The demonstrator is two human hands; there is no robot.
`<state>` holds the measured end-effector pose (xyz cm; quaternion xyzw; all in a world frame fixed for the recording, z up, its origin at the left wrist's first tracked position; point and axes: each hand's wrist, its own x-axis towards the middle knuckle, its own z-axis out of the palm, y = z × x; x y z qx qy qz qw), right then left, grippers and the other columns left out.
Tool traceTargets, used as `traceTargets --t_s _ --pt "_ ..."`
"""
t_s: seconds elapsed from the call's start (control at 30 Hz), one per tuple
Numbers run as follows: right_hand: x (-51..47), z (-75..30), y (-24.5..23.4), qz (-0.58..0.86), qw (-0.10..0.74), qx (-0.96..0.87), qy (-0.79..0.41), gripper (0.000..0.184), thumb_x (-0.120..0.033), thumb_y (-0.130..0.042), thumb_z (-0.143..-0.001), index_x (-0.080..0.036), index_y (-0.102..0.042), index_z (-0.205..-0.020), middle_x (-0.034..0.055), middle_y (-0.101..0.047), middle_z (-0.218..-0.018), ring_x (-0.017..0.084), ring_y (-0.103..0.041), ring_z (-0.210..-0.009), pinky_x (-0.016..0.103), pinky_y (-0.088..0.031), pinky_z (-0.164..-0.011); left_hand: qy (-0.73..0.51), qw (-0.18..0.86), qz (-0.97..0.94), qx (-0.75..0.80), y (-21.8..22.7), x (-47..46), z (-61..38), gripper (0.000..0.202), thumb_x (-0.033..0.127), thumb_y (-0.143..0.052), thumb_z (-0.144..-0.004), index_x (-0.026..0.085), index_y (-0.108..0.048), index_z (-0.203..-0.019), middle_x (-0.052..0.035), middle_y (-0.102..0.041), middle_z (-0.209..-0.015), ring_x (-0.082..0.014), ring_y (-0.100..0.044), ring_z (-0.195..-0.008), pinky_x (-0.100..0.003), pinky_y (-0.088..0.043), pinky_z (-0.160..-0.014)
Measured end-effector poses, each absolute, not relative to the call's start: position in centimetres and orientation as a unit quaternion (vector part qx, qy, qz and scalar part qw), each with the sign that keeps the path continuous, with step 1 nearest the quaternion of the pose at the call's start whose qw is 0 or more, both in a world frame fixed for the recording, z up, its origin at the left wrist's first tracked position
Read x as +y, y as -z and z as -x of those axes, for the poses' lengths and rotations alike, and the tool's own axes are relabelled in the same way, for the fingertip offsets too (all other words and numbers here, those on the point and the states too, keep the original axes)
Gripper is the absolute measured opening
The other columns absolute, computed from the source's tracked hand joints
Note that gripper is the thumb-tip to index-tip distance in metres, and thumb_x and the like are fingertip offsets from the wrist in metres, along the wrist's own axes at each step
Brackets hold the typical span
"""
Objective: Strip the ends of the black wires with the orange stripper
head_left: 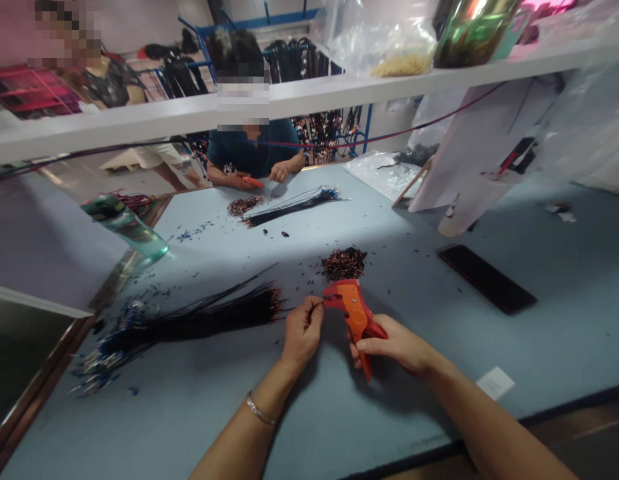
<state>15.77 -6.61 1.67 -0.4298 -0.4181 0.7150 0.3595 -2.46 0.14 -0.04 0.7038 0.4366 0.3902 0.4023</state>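
- The left hand (302, 327) has its fingertips pinched shut on a thin dark wire (325, 305), with the wire's end held at the head of the orange wire stripper (354, 310).
- The right hand (397, 345) is closed round the stripper's handles, just right of the left fingers.
- The risk, as I see it, is that those fingertips sit very near the head. A squeeze could nip them, or a loose pinch could let the wire slip.
- Just beyond the fingers lies a pile of cut bits (344, 263).
- To their left is a bundle of black wires (209, 317).
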Motion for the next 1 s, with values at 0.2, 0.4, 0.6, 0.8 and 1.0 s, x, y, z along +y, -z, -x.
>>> traceTargets --t_s 0.2,0.4,0.6,0.8,1.0 --pt "-6.59 -15.91 -1.81 0.434 0.362 -0.414 -0.713 0.039 -0.041 -0.075 -0.066 -0.013 -0.056 -0.086 0.0033 -0.063 -0.072 0.018 -0.063 -0.065 0.030 -0.053 -0.059 -0.411 0.390 -0.707 0.423 0.30 0.34 2.51 0.023 0.031 -0.049 -0.086 0.016 -0.064 -0.077 0.0015 -0.058 -0.065 -0.0111 -0.050 -0.061 -0.019 -0.038 -0.060" --pt "-6.59 -16.00 -2.01 0.435 0.359 -0.418 -0.712 0.038 -0.040 -0.074 -0.067 -0.013 -0.056 -0.087 0.0036 -0.063 -0.073 0.018 -0.063 -0.065 0.030 -0.053 -0.058 -0.437 0.374 -0.695 0.432 0.02 0.33 2.50 0.021 0.029 -0.052 -0.084 0.016 -0.067 -0.078 0.0010 -0.058 -0.065 -0.0110 -0.051 -0.060 -0.019 -0.038 -0.059" --pt "-6.56 -16.03 -2.04 0.436 0.357 -0.419 -0.712 0.038 -0.040 -0.074 -0.067 -0.013 -0.056 -0.086 0.0040 -0.063 -0.074 0.018 -0.063 -0.065 0.030 -0.053 -0.058 -0.446 0.359 -0.699 0.428 0.14 0.17 2.45 0.019 0.029 -0.054 -0.083 0.017 -0.068 -0.080 0.0003 -0.059 -0.064 -0.0113 -0.050 -0.059 -0.019 -0.038 -0.057" --pt "-6.60 -16.09 -2.24 0.443 0.350 -0.417 -0.712 0.036 -0.039 -0.073 -0.067 -0.013 -0.056 -0.085 0.0034 -0.062 -0.072 0.018 -0.063 -0.065 0.030 -0.053 -0.059 -0.444 0.334 -0.720 0.416 0.30 0.09 2.58 0.019 0.026 -0.051 -0.084 0.016 -0.067 -0.080 0.0002 -0.057 -0.064 -0.0106 -0.049 -0.058 -0.020 -0.038 -0.057" --pt "-6.64 -16.02 -1.80 0.425 0.357 -0.442 -0.705 0.033 -0.042 -0.069 -0.072 -0.014 -0.056 -0.083 0.0019 -0.061 -0.068 0.016 -0.061 -0.061 0.028 -0.051 -0.055 -0.443 0.333 -0.726 0.409 0.30 0.16 2.63 0.020 0.027 -0.051 -0.085 0.016 -0.067 -0.081 -0.0003 -0.058 -0.066 -0.0111 -0.050 -0.060 -0.020 -0.039 -0.059"
